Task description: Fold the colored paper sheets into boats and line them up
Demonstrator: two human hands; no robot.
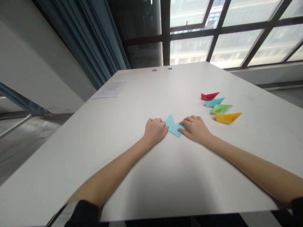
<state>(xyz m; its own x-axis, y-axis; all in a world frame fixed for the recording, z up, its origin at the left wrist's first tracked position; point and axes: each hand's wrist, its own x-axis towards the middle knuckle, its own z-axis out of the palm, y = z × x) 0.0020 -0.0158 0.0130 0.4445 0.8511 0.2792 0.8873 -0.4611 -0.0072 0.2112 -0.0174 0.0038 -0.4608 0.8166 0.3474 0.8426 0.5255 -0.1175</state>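
A piece of folded light-blue paper (173,126) lies on the white table between my two hands, with one pointed corner toward the window. My left hand (155,130) is closed, its thumb and fingers gripping the paper's left edge. On the opposite side my right hand (195,127) pinches the paper's right end between thumb and fingers. Parts of the paper under the fingers are hidden.
To the right stand folded paper boats in a row: red (209,96), blue (214,102), green (222,109) and yellow (228,118). A printed sheet (111,89) lies at the table's far left. Beyond the white table (151,91) are a blue curtain (87,37) and windows.
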